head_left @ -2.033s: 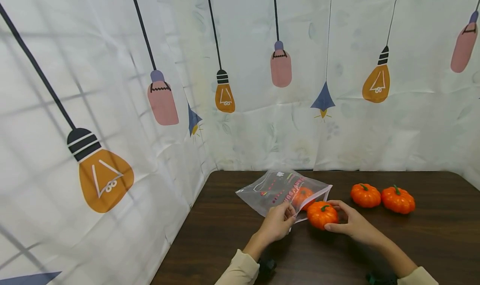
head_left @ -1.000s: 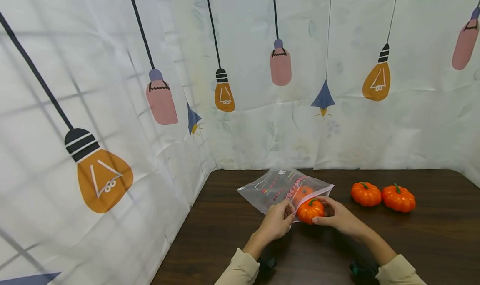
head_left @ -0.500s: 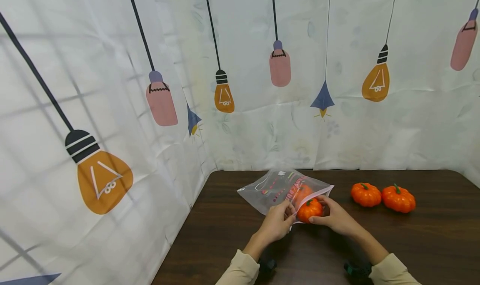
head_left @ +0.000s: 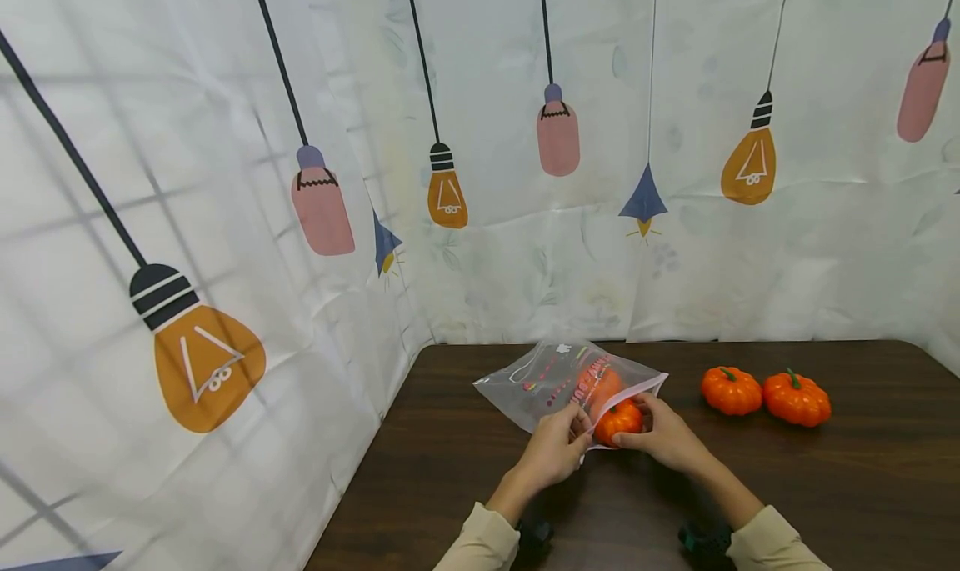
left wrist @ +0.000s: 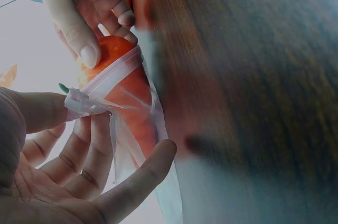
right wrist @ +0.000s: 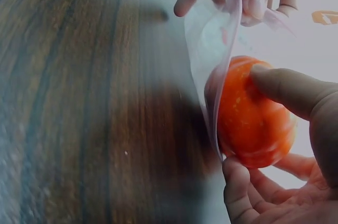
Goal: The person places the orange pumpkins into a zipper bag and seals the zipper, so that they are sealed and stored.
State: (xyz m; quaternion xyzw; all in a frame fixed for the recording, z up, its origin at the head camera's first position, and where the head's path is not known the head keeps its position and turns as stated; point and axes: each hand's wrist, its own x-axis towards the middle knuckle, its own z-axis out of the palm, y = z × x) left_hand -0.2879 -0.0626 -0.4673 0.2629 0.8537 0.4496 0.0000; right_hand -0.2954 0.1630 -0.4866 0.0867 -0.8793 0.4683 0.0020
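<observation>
In the head view a clear zip bag (head_left: 536,379) with pink print lies on the table, its pink-edged mouth facing right. My left hand (head_left: 553,446) pinches the near edge of that mouth between thumb and fingers. An orange toy pumpkin (head_left: 619,422) with a green stem sits partly inside the opening. My right hand (head_left: 667,438) holds it from the right, thumb on the near side; the right wrist view shows the thumb pressed on the pumpkin (right wrist: 253,118) and fingertips at the bag's edge. Deeper in the bag, another pumpkin (head_left: 597,383) shows through the plastic.
Two more orange pumpkins, one (head_left: 731,390) and another (head_left: 797,398), stand side by side at the back right of the dark wooden table (head_left: 885,479). A white curtain (head_left: 495,279) printed with lamps hangs behind and along the left.
My right hand has moved left, carrying the pumpkin from outside the bag's mouth to partly inside it. The left hand keeps its hold on the edge, almost still.
</observation>
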